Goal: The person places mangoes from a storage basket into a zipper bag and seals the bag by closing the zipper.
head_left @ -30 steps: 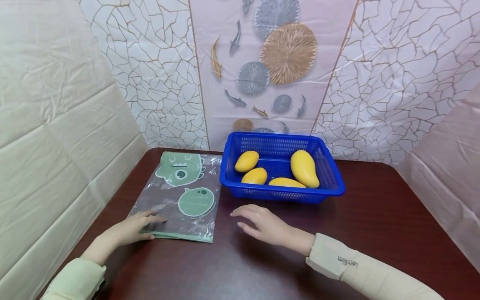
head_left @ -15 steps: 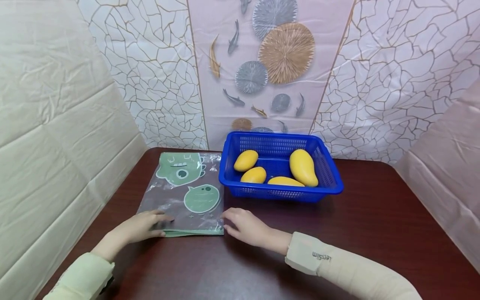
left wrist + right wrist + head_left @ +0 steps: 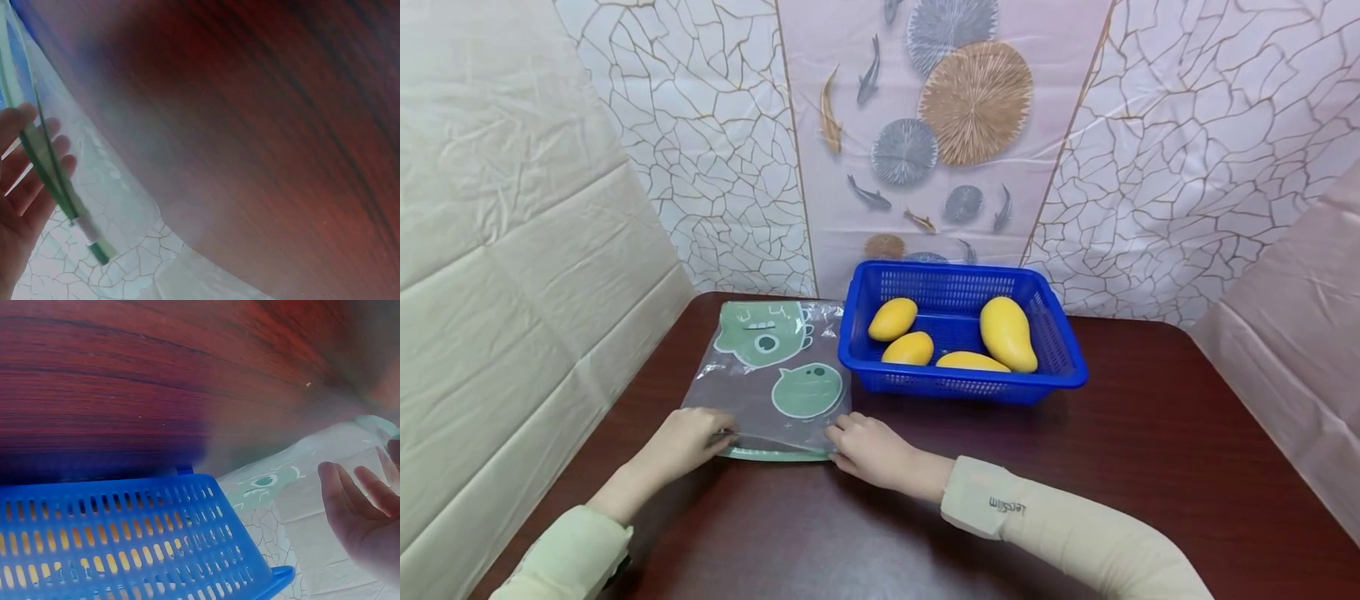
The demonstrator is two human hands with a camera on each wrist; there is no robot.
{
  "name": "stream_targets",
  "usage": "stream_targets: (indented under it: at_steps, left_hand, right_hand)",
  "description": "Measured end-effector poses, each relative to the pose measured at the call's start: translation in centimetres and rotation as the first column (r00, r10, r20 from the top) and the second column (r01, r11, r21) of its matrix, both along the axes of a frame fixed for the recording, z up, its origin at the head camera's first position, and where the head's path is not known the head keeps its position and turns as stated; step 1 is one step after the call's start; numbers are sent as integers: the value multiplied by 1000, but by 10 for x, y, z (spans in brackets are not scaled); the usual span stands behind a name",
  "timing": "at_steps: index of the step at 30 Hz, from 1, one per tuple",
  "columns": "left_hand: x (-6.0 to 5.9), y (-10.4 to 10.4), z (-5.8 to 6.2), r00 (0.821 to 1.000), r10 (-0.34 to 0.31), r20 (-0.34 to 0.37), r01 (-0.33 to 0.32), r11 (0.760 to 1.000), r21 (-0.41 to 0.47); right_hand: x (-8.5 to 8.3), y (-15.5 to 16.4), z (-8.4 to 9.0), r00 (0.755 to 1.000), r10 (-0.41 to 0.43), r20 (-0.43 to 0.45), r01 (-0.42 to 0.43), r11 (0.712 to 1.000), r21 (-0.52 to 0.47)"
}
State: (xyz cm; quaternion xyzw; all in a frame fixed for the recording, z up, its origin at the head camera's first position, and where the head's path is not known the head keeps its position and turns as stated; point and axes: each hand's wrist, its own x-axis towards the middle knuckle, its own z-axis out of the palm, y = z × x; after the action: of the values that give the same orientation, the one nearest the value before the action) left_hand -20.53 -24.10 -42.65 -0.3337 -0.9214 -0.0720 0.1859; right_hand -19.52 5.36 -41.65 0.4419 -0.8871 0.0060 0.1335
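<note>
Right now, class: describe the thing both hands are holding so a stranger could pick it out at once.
On the dark wooden table, left of the blue basket of yellow mangoes, lies a flat clear plastic bag. Both hands grip its near edge. Green cartoon faces and a green strip mark it out.

The table (image 3: 1150, 467) is dark reddish wood grain with a smooth, softly glossy finish. On its left lies a thin clear plastic bag (image 3: 775, 379), shiny and crinkled, printed with matt green shapes. The blue basket (image 3: 1060, 350) is glossy perforated plastic holding smooth-skinned yellow mangoes (image 3: 1007, 333). The far wall covering (image 3: 1150, 167) looks like wrinkled plastic sheeting.
</note>
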Motion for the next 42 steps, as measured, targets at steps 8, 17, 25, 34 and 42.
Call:
stream_targets:
  at_steps: [8, 17, 25, 34, 42]
  left_hand:
    - [-2, -1, 0, 989, -51, -138, 54, 998, 22]
    - [-6, -18, 0, 939, -203, -279, 236, 968, 89]
    - [-7, -30, 9, 933, -179, -313, 212, 975, 74]
    - [-4, -28, 5, 935, -172, -310, 192, 981, 37]
    - [-5, -23, 8, 912, -181, -368, 205, 978, 27]
  right_hand:
    - [-9, -8, -6, 978, 19, -207, -16, 1000, 16]
    - [-17, -1, -6, 937, 100, -335, -91, 995, 44]
    - [-23, 0, -1, 893, 71, -445, -45, 997, 68]
    - [-29, -8, -6, 816, -12, -578, 31, 999, 23]
    - [-36, -13, -6, 762, -83, -643, 92, 996, -20]
